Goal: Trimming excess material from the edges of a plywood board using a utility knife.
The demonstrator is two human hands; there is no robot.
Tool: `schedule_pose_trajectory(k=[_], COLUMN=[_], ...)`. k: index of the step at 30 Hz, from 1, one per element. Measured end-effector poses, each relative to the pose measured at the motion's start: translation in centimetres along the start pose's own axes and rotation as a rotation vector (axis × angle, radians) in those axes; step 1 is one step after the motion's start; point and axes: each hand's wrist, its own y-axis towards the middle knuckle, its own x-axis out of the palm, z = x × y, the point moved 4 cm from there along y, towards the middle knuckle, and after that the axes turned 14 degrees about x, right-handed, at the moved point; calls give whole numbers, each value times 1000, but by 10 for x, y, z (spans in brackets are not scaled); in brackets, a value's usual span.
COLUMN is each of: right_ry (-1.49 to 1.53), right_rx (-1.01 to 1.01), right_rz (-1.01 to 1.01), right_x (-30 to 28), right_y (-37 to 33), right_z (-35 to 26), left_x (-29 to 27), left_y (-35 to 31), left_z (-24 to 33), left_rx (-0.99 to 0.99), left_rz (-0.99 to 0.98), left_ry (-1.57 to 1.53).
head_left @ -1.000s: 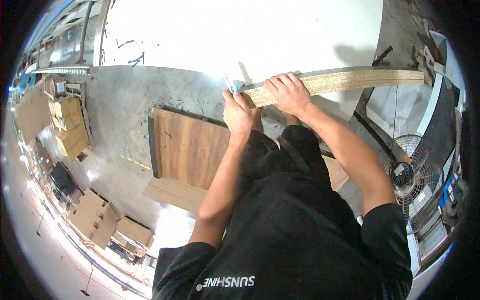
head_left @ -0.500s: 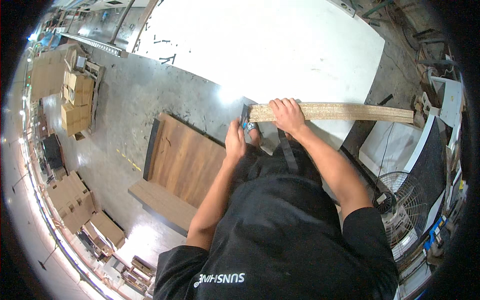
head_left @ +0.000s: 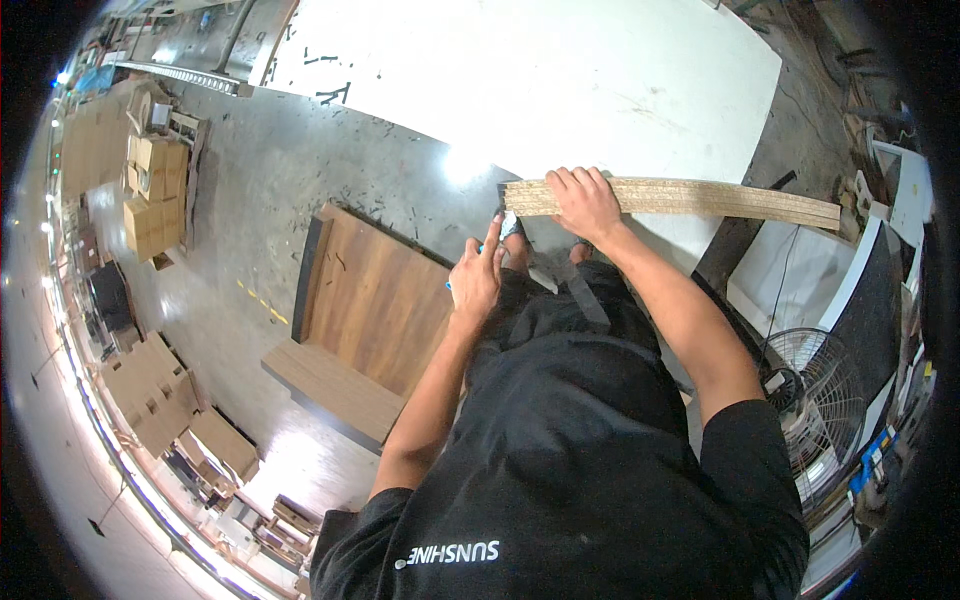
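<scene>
My right hand (head_left: 587, 207) is closed over a stack of long, narrow chipboard strips (head_left: 710, 196) near its left end. The strips' raw, speckled edges face up, and the stack runs off to the right. Its left end carries a dark face (head_left: 503, 197). Just short of that end, my left hand (head_left: 475, 277) points its index finger toward it, the other fingers curled. Bits of a small blue tool (head_left: 450, 285) show at the curled fingers; its kind is mostly hidden by the hand.
Beyond the strips lies a large white table top (head_left: 520, 80) with dark scraps at its left. Brown wood-grain panels (head_left: 370, 290) with black edges are at my left. Cardboard boxes (head_left: 155, 195) stand farther left. A wire-cage fan (head_left: 815, 385) stands at right.
My left hand has drawn back from the strips' left end, and its index finger is now stretched out. The blue tool has come away from that end with it. My right hand keeps its hold.
</scene>
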Motion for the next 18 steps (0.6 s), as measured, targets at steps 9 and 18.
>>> schedule_pose_trajectory(k=[9,18], right_ry=[17,10], right_rx=[2,-18], right_rz=[-11,34], right_x=[7,8], right_y=[0,1], right_z=[2,1], left_x=[-1,-20], left_y=[9,42], left_z=[-11,-21], left_rx=[39,79], left_rz=[5,-64], left_ry=[104,181])
